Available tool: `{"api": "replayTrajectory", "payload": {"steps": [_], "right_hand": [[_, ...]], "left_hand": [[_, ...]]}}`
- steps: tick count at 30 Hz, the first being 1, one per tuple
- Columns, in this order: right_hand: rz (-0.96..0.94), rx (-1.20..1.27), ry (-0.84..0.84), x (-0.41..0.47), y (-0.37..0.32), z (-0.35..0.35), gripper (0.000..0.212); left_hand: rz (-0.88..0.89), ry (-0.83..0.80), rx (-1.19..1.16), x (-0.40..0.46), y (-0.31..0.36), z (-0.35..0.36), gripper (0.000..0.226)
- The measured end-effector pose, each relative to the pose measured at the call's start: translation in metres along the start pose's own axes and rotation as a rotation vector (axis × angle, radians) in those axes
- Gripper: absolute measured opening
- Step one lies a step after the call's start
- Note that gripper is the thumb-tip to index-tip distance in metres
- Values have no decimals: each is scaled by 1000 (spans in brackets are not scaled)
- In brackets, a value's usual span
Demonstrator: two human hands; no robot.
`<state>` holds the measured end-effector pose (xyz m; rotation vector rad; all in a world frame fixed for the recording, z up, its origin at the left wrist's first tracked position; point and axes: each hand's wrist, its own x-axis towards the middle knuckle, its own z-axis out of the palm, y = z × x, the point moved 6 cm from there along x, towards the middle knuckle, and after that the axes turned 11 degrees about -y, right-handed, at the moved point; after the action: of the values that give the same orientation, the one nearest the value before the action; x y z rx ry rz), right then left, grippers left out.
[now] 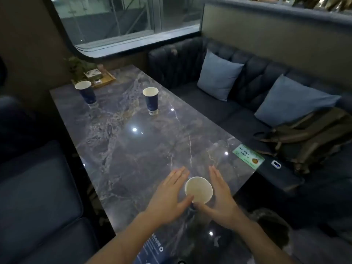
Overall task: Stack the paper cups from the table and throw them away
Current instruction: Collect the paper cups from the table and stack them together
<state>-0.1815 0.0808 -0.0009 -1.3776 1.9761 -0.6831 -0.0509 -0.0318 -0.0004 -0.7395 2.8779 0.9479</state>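
Note:
Three paper cups with dark blue sides and white insides stand upright on the grey marble table [133, 149]. The nearest cup [198, 189] is by the table's front edge, seen from above. My left hand [169, 195] lies flat on its left and my right hand [221, 195] on its right, fingers straight and spread. Both thumbs touch the cup's near side under the rim. A second cup [150, 101] stands mid-table at the far end. The third cup [85, 92] stands at the far left corner.
A wooden tray [106, 80] with a small plant and a tissue box sits at the table's far end. A green card [248, 156] lies at the right edge. Dark sofas flank the table; the right one holds two blue cushions [219, 75], a backpack [308, 138] and a small device [276, 164].

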Motion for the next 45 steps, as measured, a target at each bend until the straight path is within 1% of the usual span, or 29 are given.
{"api": "replayTrajectory", "payload": {"steps": [2,4,10,14,16,18,20,24,26,31,34,36,39,42,45], "right_hand": [[1,25,-69,-1,-1,3,117],[39,33,-94,-1,4,8,123],[100,171,-127,8,22,21,123],[130,212,-122,12,38,30,117],[143,286,-90,12,46,34,113],[152,349,-67,12,49,36,101],[121,381,-30,13,49,36,87],[70,416,36,10,36,29,71],[72,407,59,8,30,27,68],[89,393,121,11,4,28,73],[80,362,128,16,-23,37,78],[93,361,146,20,-40,47,78],[139,340,175,28,-63,68,79],[176,296,206,41,-88,89,82],[228,319,222,54,-107,104,79]], "left_hand": [[17,-33,-35,4,4,8,75],[12,-61,-29,5,6,14,74],[32,-103,2,13,13,23,79],[2,-124,-31,14,9,32,81],[-24,-131,-40,14,5,35,81],[-37,-125,-42,14,4,35,82],[-39,-114,-71,12,3,35,81],[-19,-90,-154,9,0,36,79],[-4,-74,-209,8,-2,33,76],[55,23,-393,-6,-8,11,68],[20,98,-510,-24,-31,0,68],[-11,124,-573,-36,-54,-6,72],[-15,87,-586,-49,-83,-17,77],[4,63,-607,-56,-109,-34,78],[20,1,-627,-55,-128,-50,81]]}}
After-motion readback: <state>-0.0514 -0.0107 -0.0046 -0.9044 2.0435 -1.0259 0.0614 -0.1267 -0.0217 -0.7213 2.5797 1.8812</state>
